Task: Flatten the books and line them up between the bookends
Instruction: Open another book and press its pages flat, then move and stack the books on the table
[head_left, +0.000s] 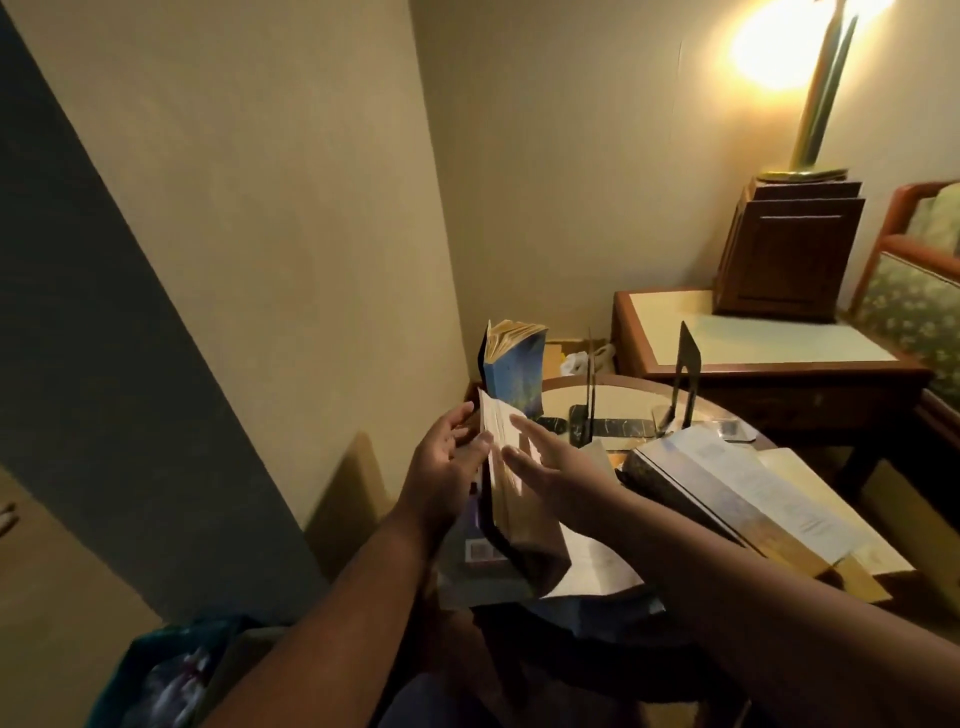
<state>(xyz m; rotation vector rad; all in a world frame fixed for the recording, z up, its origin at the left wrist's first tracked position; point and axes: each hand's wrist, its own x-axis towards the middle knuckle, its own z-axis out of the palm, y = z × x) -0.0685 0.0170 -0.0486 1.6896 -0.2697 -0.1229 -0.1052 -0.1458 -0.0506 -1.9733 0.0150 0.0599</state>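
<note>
**A soft paperback held between two hands at the left edge of the table**

The paperback (506, 499) is lifted over the near left edge of the round table (623, 380), with its page edges turned up toward the camera. The left hand (447, 460) holds it from the left side, and the thumb seems to lie over the edge of the pages. The right hand (545, 465) is flat, with straight fingers pressing the pages from the right.

I judge this book to be light and soft. The cover bends and the pages fan apart, so it will not stay shut alone. It is better to take it near the spine, where it is stiffest, and to squeeze the whole block of pages with the palm. A pull on loose sheets can crease or tear them.

Behind it a blue book (511, 379) stands upright at the far left edge, its top pages swollen open. The two bookends, one thin (590, 384) and one with a pointed top (687, 371), stand apart near the far edge, and no book is between them yet. Open books (727, 499) lie at the right side, heavier and wider, I think.
</note>
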